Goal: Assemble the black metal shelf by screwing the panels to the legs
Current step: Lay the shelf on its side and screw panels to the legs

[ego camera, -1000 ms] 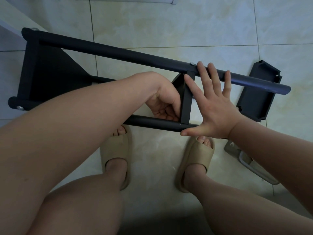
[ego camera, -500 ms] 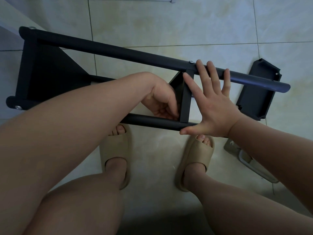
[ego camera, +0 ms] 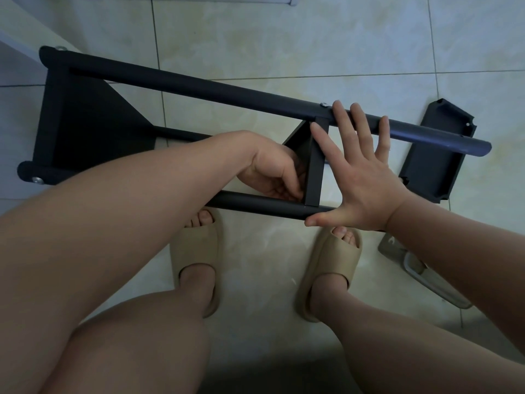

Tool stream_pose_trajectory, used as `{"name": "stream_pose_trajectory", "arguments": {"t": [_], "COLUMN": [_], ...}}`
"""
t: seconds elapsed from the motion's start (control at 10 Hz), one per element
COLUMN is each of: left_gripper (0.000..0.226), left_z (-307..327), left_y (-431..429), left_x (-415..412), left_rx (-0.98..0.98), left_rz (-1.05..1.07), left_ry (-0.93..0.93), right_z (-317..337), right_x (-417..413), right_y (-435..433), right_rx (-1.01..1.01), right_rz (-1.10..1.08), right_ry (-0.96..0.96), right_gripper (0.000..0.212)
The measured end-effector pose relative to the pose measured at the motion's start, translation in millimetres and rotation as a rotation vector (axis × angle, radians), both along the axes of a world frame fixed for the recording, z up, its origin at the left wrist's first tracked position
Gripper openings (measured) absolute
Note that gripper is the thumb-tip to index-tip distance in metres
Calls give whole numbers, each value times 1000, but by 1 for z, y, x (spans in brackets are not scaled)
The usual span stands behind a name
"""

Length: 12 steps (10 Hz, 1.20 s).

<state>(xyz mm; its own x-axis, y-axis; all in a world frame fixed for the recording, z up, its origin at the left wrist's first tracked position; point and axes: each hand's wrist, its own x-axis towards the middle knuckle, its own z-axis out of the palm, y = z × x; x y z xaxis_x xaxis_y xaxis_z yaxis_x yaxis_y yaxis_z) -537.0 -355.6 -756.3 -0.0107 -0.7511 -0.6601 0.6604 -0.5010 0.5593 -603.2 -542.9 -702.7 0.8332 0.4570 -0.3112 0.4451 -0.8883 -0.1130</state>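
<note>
The black shelf frame lies on its side on the tiled floor. Its far leg [ego camera: 227, 92] and near leg [ego camera: 255, 204] run left to right, joined at the left end by a black panel [ego camera: 85, 123]. A middle panel [ego camera: 314, 166] stands edge-on between the legs. My left hand [ego camera: 270, 172] reaches in from the left, with its fingertips pinched at the panel's lower corner by the near leg. What they pinch is hidden. My right hand [ego camera: 360, 180] presses flat on the panel's right side, fingers spread across both legs. A silver screw head [ego camera: 323, 104] shows on the far leg.
A loose black panel [ego camera: 434, 160] lies on the floor at the right, under the far leg's end. A clear plastic bag [ego camera: 420, 277] lies by my right forearm. My feet in beige slippers [ego camera: 196, 251] stand just in front of the near leg. White furniture [ego camera: 17, 32] fills the top-left corner.
My left hand's fingers have shifted slightly at the panel's lower corner. My right hand and the frame have stayed where they were.
</note>
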Motion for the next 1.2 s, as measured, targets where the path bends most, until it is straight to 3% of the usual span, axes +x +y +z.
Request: {"name": "stream_pose_trajectory", "arguments": {"t": [0.3, 0.8, 1.0, 1.2], "left_gripper": [9, 23, 14, 18], "left_z": [11, 12, 13, 12], "left_y": [-6, -2, -6, -4], "left_x": [15, 17, 13, 15], "left_rx": [194, 197, 161, 149], "left_rz": [-258, -261, -248, -225], "left_ry": [-231, -206, -196, -211], "right_z": [1, 1, 2, 3], "right_x": [0, 0, 0, 1], "right_y": [0, 1, 1, 1], "right_rx": [-6, 0, -6, -10], "right_rz": [3, 7, 1, 5], "right_ry": [6, 4, 7, 6], "right_gripper": [133, 132, 133, 133]}}
